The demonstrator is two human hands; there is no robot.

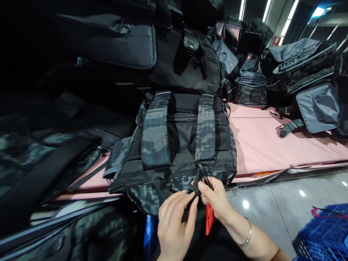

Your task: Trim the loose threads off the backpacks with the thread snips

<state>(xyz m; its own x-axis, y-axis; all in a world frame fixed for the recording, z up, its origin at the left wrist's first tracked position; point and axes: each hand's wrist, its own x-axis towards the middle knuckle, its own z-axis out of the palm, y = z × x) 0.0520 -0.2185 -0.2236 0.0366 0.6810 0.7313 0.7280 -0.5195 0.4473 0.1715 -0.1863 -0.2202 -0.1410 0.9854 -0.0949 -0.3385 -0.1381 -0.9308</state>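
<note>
Right grip [216, 200] wrapped round red-handled tool [209, 219]; left grip [175, 217] nearly closed, pinching what seems black strap [196, 187].

Pink surface [263, 136], gray-lined bag [322, 105] on its right part, open bags [250, 88] piled behind. Dark camo bag [98, 230] lower left. Blue crate [323, 232] lower right, tiled floor [263, 221] beside it. Red sign [276, 41] upper right, light strips [267, 10] above.

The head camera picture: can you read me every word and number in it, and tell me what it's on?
There are no words, brands or numbers I can read.
Red sign at the far back: too small and blurred to read.
Bag with camouflage straps: no readable label shows.
Red-handled tool: no readable marking shows.
</note>
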